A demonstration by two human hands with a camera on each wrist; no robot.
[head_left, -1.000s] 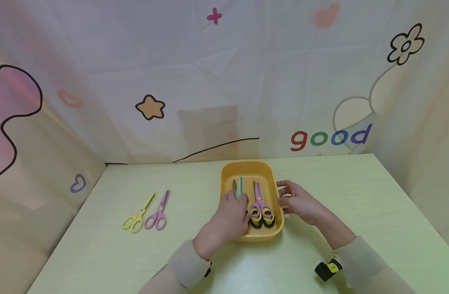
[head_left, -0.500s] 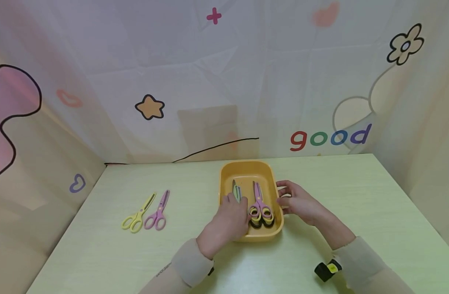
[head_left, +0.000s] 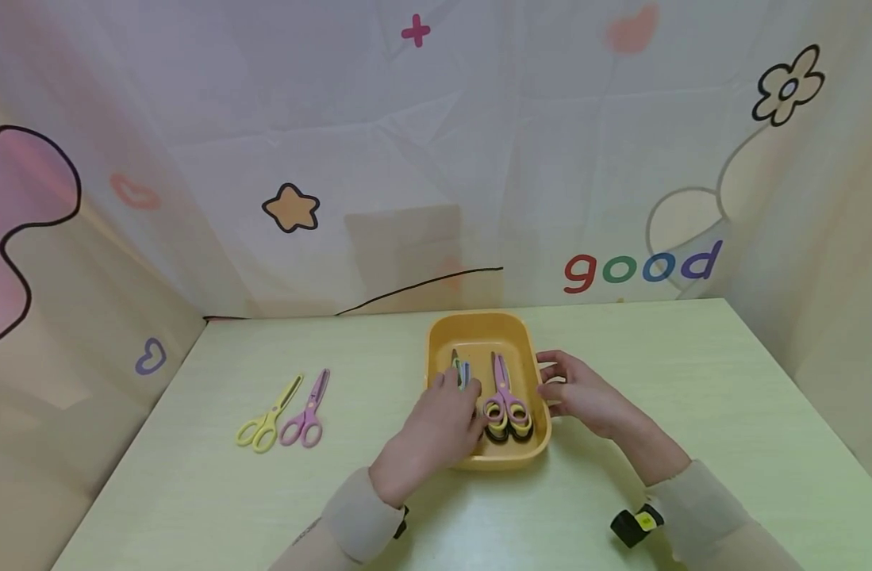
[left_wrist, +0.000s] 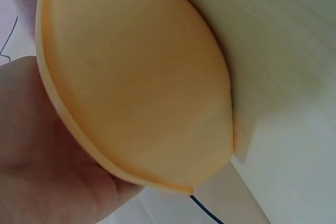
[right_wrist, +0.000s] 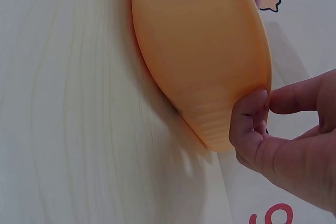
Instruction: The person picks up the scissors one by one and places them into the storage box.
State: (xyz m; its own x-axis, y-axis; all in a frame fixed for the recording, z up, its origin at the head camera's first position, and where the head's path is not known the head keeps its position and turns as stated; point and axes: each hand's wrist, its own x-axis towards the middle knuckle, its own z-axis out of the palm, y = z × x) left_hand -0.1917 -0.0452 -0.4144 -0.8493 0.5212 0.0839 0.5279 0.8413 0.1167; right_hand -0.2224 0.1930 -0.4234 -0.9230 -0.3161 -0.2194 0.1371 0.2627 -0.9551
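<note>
A yellow-orange plastic tray [head_left: 478, 319] stands on the table. My left hand [head_left: 443, 420] reaches in over its left side and grips scissors with green and blue parts [head_left: 465, 374] lying there; the hand covers their handles. In the left wrist view the tray's wall [left_wrist: 142, 77] hides the fingertips. To the right inside the tray lie purple scissors [head_left: 503, 388], stacked on yellow and black handles [head_left: 523, 432]. My right hand [head_left: 585, 396] holds the tray's right rim, pinching it between thumb and fingers in the right wrist view.
Left of the tray, yellow scissors [head_left: 271, 416] and purple scissors [head_left: 310, 416] lie side by side on the pale table [head_left: 364, 357]. A printed curtain [head_left: 436, 159] hangs behind and at the sides. Both wrists wear black camera mounts.
The green scissors under my left hand have sunk lower into the tray, and blue now shows beside the green. My left hand has shifted slightly. The right hand and the tray stay put.
</note>
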